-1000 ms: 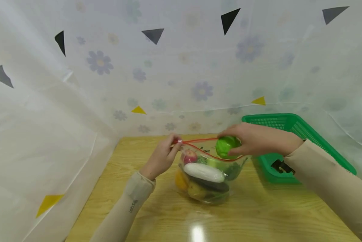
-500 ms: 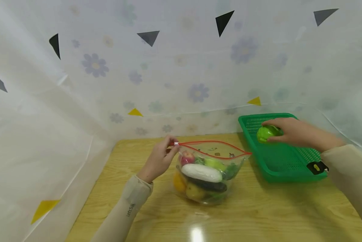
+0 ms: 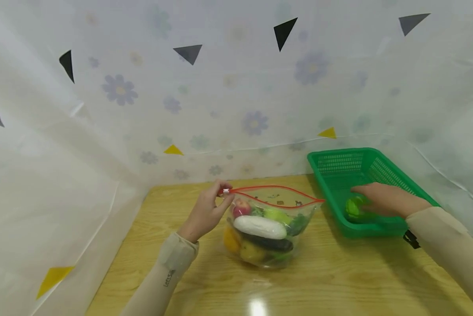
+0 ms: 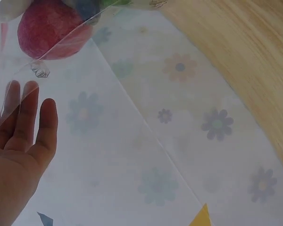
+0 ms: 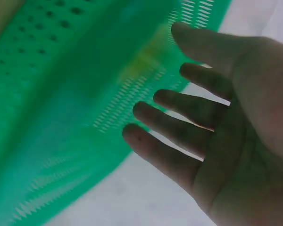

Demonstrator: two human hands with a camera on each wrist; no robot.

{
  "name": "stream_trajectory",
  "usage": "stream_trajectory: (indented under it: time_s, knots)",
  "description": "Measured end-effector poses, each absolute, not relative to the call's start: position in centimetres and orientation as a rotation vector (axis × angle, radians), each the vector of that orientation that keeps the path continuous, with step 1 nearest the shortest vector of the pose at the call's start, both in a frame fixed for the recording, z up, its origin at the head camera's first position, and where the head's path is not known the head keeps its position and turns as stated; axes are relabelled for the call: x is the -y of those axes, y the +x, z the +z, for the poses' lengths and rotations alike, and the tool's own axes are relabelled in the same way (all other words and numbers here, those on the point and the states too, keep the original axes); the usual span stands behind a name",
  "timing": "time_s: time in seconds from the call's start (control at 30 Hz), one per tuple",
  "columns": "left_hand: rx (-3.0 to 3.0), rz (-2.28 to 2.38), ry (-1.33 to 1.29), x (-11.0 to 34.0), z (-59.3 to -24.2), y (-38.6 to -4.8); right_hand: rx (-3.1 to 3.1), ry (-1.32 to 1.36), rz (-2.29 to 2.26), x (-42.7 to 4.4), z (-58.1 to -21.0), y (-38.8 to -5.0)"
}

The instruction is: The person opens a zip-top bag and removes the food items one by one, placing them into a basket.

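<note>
Pinching the red-zip corner of a clear plastic bag (image 3: 289,196) near its white slider (image 3: 226,191), L hand (image 3: 204,210) has its other fingers loosely spread. Bag sits on the light wood-grain table (image 3: 220,285), mouth gaping, w/ produce inside incl. a long white veg (image 3: 260,227) & round red fruit (image 3: 241,209). R hand (image 3: 390,199), fingers spread, gripping nothing, is over the green plastic basket (image 3: 339,161); a round green cabbage (image 3: 354,208) is in it, right by the fingertips, contact unclear. Dark lettering (image 3: 169,278) on beige L sleeve (image 3: 177,254) seems to start "Lets", rest illegible; bag's prints (image 3: 280,202) too small to read.
</note>
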State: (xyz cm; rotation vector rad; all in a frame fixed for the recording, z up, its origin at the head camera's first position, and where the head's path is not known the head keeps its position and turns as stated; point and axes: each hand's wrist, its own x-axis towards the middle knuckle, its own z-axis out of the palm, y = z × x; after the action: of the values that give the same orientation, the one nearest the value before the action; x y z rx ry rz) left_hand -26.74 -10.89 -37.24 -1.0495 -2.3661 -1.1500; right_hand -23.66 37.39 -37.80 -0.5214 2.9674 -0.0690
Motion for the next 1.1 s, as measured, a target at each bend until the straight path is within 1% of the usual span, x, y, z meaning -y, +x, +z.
stream_trajectory:
  time_s: [0.13,0.23,0.33,0.43,0.6,0.77,0.83,0.93,1.03,1.1]
  knots:
    - [2.379,-1.159,-1.042,11.0,-37.4,-26.7,-3.166,-0.675,-0.030,-33.7,-35.6,-22.4]
    - [2.389,-1.156,-1.019,11.4,-37.4,-26.7,-3.289,-0.898,-0.142,-29.4,-33.6,-21.5]
    - [2.383,-1.152,-1.007,11.5,-37.4,-26.8,-3.277,-1.119,-0.249,-25.2,-32.0,-21.1]
    - [2.377,-1.152,-0.998,11.5,-37.4,-26.9,-3.165,-1.245,-0.297,-21.8,-31.3,-21.4]
    - [2.408,-1.173,-0.954,11.1,-37.4,-26.9,-2.999,-1.232,-0.347,-18.7,-31.6,-23.4]
    - [2.444,-1.333,-0.870,10.8,-37.8,-26.9,-2.878,-1.295,-0.391,-17.6,-32.4,-24.9]
    - [2.461,-1.420,-0.835,10.8,-38.2,-26.9,-2.850,-1.349,-0.395,-17.3,-32.8,-25.2]
    - [2.514,-1.553,-0.790,10.9,-39.1,-27.1,-2.841,-1.338,-0.364,-16.8,-33.2,-25.3]
    - [2.597,-1.617,-0.827,11.1,-39.8,-27.0,-2.825,-1.283,-0.321,-16.3,-33.4,-25.4]
    - [2.643,-1.687,-0.903,11.1,-40.5,-26.9,-2.823,-1.234,-0.276,-16.1,-33.6,-25.5]
